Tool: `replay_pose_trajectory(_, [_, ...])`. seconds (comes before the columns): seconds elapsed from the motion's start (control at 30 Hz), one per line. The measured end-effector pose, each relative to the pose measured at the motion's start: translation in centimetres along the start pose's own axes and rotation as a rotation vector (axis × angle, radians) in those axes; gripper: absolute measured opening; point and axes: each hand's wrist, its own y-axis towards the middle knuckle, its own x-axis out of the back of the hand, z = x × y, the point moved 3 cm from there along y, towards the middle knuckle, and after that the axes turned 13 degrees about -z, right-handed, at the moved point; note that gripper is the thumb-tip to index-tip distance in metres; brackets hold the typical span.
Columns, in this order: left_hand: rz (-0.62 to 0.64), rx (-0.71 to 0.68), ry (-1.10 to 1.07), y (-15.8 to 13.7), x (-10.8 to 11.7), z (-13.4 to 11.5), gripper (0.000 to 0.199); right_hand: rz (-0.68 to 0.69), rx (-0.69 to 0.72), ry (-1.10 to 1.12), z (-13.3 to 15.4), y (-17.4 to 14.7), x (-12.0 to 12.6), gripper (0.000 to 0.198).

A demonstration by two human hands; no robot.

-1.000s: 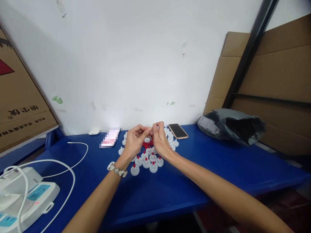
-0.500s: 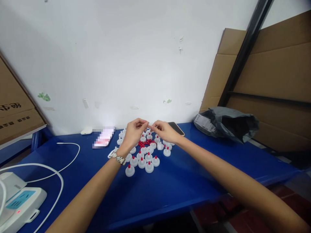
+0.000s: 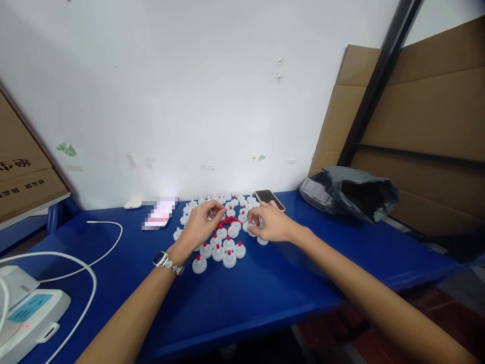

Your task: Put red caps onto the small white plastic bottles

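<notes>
So you're at a blue, smooth-topped table [image 3: 265, 293] pushed against a scuffed white wall [image 3: 189, 101]. Call the batch of translucent white round plastic caps [image 3: 229, 260] the clock centre, wall at 12. Several caps wear red tips, and a little heap of loose small red tips [image 3: 227, 221] sits in the middle of them.

At 2 there's a black-screened phone in a pale gold case [image 3: 267, 195], then further out toward 3 a crumpled grey plastic bag [image 3: 364, 189] with its mouth open. Brown cardboard sheets [image 3: 424, 106] stand behind it. Around 10 you've got a lit phone with a blurred-out screen [image 3: 161, 215], plus a small white rounded case [image 3: 132, 203]. A white power strip with blue sockets [image 3: 34, 318] and its looping white cable [image 3: 93, 298] take up 8.

Front edge slants past 6, with a decent stretch of blue between it and the nearest caps. More blue surface runs out at 3, between your right forearm and the bag. Back caps are close to the wall.

Your hands are apart. Left hand [image 3: 204, 221], at 10, has fingertips bunched near the heap; right hand [image 3: 271, 221], at 3, curls over caps. Can't tell if either's clamped on anything.
</notes>
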Motion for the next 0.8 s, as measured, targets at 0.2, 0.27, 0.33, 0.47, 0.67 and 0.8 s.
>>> replay_pose_trajectory(0.2, [0.078, -0.078, 0.059, -0.1, -0.5, 0.3, 0.02, 0.093, 0.02, -0.026, -0.2, -0.4, -0.7, 0.01])
replay_pose_trajectory(0.27, [0.119, -0.092, 0.098, -0.1, -0.4, 0.5, 0.02, 0.077, 0.025, -0.038, -0.2, -0.4, -0.7, 0.009])
replay_pose_trajectory(0.33, [0.154, -0.118, 0.143, -0.1, -0.3, 0.4, 0.02, 0.025, 0.045, -0.069, 0.2, -0.4, -0.6, 0.007])
replay_pose_trajectory(0.47, [0.214, -0.189, 0.159, -0.2, -0.3, -0.4, 0.02, -0.013, 0.142, -0.223, 1.7, -0.7, -1.0, 0.008])
replay_pose_trajectory(0.67, [0.257, -0.19, 0.152, -0.4, -0.3, -0.8, 0.015, 0.074, 0.227, -0.335, 3.3, -1.5, -1.6, 0.022])
replay_pose_trajectory(0.8, [0.284, -0.198, 0.193, -0.3, 0.0, -0.4, 0.014, 0.077, 0.181, -0.238, 3.3, -1.7, -0.6, 0.025])
